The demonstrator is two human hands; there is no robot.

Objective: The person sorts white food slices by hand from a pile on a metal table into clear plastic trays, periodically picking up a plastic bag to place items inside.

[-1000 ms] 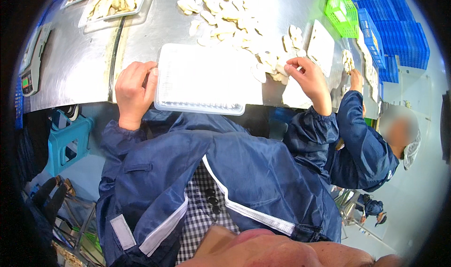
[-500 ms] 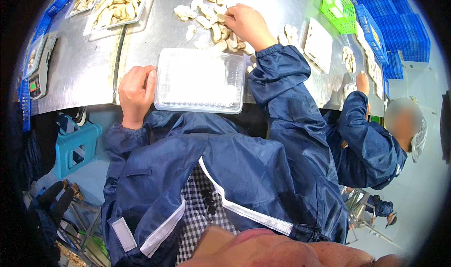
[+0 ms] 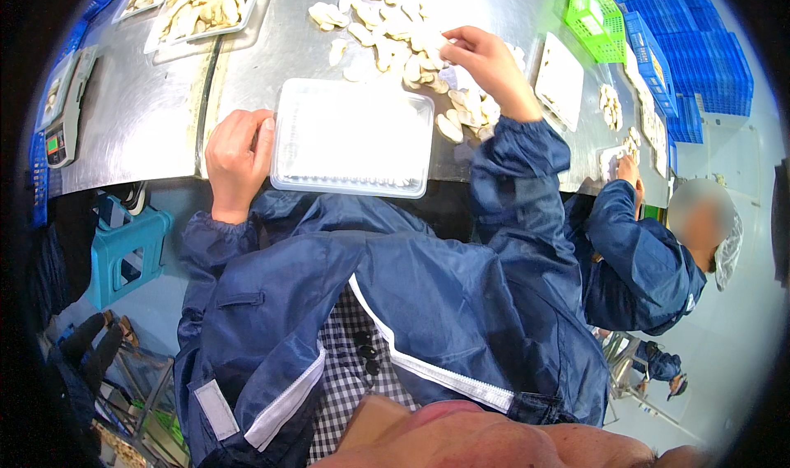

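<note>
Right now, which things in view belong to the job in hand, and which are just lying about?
Apparently in use:
right hand, over the pale slices
left hand, at the left edge of the clear tray

Apparently just about, untouched by these hands:
filled tray, upper left
scale
teal stool
green basket
stacked blue crates

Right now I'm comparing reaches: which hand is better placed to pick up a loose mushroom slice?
Likely the right hand: it is at the scattered mushroom slices; the left hand is farther off, beside the clear plastic tray.
</note>
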